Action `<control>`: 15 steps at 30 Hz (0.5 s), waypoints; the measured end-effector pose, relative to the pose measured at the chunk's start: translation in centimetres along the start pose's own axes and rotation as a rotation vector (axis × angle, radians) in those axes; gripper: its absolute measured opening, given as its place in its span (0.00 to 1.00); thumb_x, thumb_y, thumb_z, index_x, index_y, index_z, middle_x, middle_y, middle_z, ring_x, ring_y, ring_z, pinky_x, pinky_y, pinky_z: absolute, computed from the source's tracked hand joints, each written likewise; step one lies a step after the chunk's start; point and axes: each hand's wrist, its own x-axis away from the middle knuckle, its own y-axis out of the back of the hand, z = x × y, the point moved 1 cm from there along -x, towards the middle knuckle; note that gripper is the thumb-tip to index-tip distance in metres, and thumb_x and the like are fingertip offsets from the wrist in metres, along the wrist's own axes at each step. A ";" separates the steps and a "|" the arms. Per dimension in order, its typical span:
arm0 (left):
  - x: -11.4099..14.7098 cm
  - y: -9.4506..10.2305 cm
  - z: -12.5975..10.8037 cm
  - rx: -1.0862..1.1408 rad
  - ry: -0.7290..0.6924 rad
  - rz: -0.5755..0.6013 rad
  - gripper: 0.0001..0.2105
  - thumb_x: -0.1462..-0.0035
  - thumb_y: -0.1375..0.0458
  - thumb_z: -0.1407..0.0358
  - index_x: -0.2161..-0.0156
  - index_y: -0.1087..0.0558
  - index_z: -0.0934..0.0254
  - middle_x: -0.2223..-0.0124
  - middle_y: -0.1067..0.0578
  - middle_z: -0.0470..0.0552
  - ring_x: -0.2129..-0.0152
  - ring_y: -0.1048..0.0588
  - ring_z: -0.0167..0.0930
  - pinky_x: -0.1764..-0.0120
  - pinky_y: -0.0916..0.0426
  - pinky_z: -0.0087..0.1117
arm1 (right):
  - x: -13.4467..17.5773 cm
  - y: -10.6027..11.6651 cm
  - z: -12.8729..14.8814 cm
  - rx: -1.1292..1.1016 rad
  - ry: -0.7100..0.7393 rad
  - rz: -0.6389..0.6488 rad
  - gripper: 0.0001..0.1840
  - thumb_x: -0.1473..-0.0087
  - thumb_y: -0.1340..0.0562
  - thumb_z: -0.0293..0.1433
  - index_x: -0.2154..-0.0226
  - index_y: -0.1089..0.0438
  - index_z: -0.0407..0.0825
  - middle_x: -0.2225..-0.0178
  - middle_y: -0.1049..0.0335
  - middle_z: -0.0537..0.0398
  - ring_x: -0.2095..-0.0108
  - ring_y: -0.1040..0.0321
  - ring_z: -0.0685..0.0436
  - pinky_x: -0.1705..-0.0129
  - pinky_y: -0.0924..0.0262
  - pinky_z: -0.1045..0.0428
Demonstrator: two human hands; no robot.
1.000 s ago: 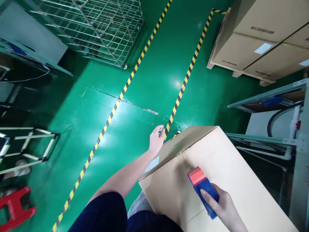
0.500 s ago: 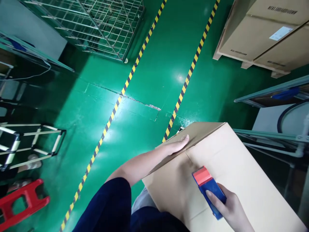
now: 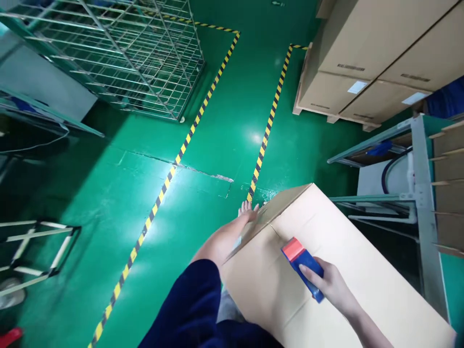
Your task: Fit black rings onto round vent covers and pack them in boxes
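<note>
A large brown cardboard box (image 3: 340,261) stands tilted across the view in front of me, its plain top towards me. My right hand (image 3: 324,280) is closed around a flat blue block-shaped tool with a red end (image 3: 302,263). The tool is over the top of the box, its red end towards the short seam; its exact kind I cannot make out. My left hand (image 3: 248,212) is at the box's far left side, fingers stretched out and apart, holding nothing. Part of its palm side is hidden.
Yellow-and-black tape lines (image 3: 188,137) run along the green floor (image 3: 145,193). A wire cage cart (image 3: 145,63) is upper left and a pipe frame (image 3: 39,246) lower left. Stacked cartons (image 3: 362,53) on a pallet stand upper right, with a metal-framed bench (image 3: 422,183) close at right.
My left hand has slid off the box's upper edge to its far side, fingers now spread. My right hand still holds the blue tool over the box. The camera view has tilted up.
</note>
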 end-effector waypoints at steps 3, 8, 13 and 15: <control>1.9 0.0 -1.6 -0.095 -0.127 -0.004 0.32 0.31 0.62 0.45 0.31 0.50 0.62 0.28 0.54 0.57 0.31 0.54 0.41 0.32 0.58 0.53 | -0.4 0.1 0.5 0.040 0.033 0.001 0.32 0.48 0.41 0.60 0.72 0.34 0.46 0.78 0.37 0.56 0.77 0.38 0.47 0.76 0.45 0.53; 7.3 -1.4 -4.5 -0.312 -0.378 -0.100 0.31 0.31 0.70 0.49 0.30 0.53 0.61 0.29 0.51 0.48 0.31 0.54 0.31 0.32 0.53 0.39 | -0.9 -0.2 1.5 0.050 0.109 0.025 0.32 0.50 0.43 0.61 0.74 0.36 0.47 0.79 0.36 0.55 0.77 0.38 0.46 0.77 0.48 0.52; 10.0 -1.3 -5.7 -0.566 -0.451 -0.388 0.28 0.30 0.67 0.57 0.29 0.56 0.64 0.28 0.56 0.47 0.31 0.61 0.30 0.31 0.64 0.42 | 1.7 1.2 -2.4 -0.005 0.169 0.065 0.29 0.49 0.41 0.58 0.72 0.33 0.47 0.77 0.30 0.52 0.76 0.33 0.44 0.76 0.44 0.53; 10.5 -0.7 -5.9 -0.661 -0.462 -0.473 0.28 0.30 0.65 0.59 0.29 0.55 0.64 0.28 0.55 0.47 0.31 0.61 0.29 0.31 0.66 0.42 | 4.6 2.9 -7.0 -0.025 0.149 0.094 0.28 0.47 0.41 0.57 0.70 0.31 0.47 0.75 0.29 0.52 0.75 0.32 0.44 0.75 0.41 0.53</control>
